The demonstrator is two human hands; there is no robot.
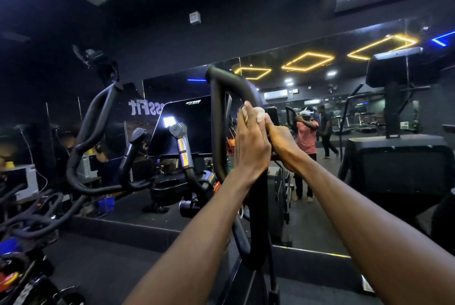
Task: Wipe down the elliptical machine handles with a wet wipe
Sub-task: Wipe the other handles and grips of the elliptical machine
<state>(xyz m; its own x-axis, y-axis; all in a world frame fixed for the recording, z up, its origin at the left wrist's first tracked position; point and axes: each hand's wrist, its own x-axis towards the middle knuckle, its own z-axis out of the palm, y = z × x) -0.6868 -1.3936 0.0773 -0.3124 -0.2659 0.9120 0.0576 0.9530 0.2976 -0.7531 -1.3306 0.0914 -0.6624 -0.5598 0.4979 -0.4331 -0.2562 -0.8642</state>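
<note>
The elliptical's right handle [217,117] is a tall black loop in the centre of the view. My left hand [251,143] wraps around the loop's inner bar, fingers closed over a white wet wipe [260,114] pressed against the bar. Touching it on the right, my right hand [283,143] grips the same bar; its thumb reaches up to the wipe's edge. Most of the wipe is hidden under my fingers. The machine's left handle [89,122] curves up untouched on the left.
The console screen [187,127] and two short grips [182,147] sit between the handles. A wall mirror [320,78] ahead reflects a person [306,137]. Another black machine [398,157] stands at right; exercise bikes [29,226] crowd the lower left.
</note>
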